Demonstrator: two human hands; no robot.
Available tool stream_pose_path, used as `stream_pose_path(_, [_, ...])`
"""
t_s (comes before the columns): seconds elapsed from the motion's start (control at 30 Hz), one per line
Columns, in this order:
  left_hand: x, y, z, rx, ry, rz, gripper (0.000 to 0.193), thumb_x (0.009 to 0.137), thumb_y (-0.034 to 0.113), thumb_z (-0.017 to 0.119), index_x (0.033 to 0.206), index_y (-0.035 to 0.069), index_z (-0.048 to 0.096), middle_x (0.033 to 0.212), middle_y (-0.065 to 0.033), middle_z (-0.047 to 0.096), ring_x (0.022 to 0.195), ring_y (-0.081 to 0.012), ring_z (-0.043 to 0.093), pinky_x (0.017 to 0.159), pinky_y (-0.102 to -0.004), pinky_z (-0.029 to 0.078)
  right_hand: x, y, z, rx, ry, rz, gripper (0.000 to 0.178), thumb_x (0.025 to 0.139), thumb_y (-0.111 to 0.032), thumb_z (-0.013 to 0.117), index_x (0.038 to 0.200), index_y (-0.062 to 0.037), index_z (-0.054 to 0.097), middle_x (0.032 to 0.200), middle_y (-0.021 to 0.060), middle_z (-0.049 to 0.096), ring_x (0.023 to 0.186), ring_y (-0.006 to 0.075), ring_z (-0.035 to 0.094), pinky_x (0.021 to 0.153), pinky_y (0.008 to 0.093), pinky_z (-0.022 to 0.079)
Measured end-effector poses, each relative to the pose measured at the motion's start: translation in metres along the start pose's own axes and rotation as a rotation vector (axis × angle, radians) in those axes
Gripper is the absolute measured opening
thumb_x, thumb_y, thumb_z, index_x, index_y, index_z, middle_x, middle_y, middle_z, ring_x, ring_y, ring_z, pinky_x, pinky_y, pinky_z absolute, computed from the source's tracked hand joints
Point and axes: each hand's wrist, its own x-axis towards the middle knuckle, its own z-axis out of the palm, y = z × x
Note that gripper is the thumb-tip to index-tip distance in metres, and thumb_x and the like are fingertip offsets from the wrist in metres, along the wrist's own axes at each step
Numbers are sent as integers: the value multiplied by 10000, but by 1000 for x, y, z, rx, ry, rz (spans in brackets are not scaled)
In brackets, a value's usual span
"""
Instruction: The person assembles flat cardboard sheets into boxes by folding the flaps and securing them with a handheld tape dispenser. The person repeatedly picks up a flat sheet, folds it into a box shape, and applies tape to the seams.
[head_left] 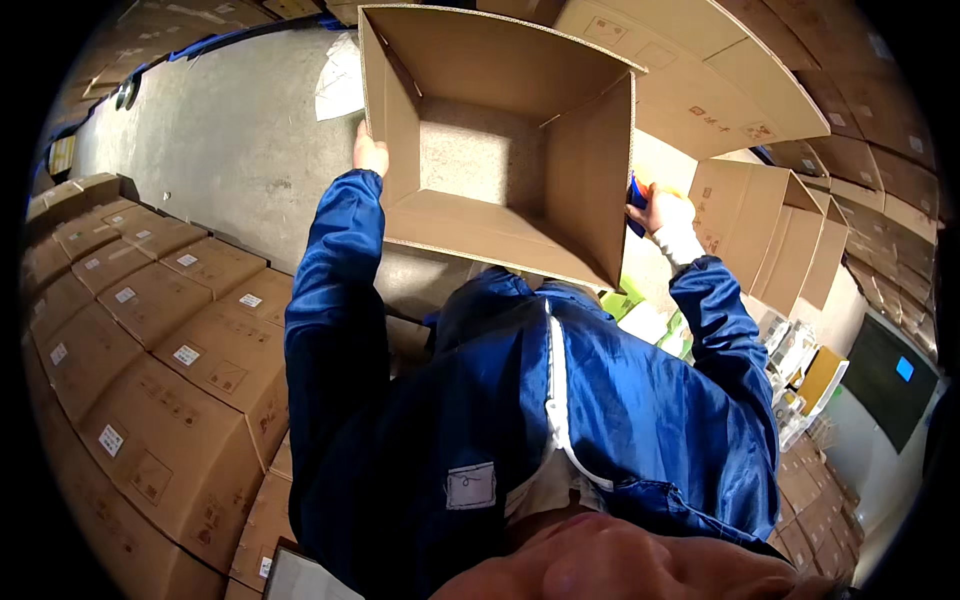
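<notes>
In front of me stands an open cardboard box with its walls squared up. Grey floor shows through its bottom, between the walls. My left hand is closed on the outside of the box's left wall, the fingers partly hidden behind it. Against the right wall is my right hand, closed round a blue and orange tool. Most of that tool is covered by the hand and the box, so its kind cannot be made out.
Stacked closed cartons fill the left side. Flattened cardboard leans at the far right, near another open carton. A white sheet lies on the floor beyond my left hand. Green and white packages lie by my right arm.
</notes>
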Motion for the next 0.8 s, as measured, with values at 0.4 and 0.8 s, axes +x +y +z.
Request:
stream_pose_path(0.4, [-10, 15, 10, -43, -53, -134, 569, 681, -105, 391, 1242, -22, 340, 1156, -203, 497, 1086, -281, 480, 936, -307, 354, 28, -72, 8, 413, 30, -182, 266, 797, -289, 535, 866, -40, 598, 784, 149, 610, 749, 260, 601, 612, 380, 462])
stream_pose_path(0.8, [-26, -18, -22, -3, -87, -61, 529, 712, -66, 413, 1236, -18, 365, 1123, -202, 518, 1081, -295, 478, 941, -312, 347, 43, -41, 47, 482, 6, -207, 346, 768, -310, 618, 907, 4, 574, 712, 161, 606, 645, 278, 599, 604, 356, 475])
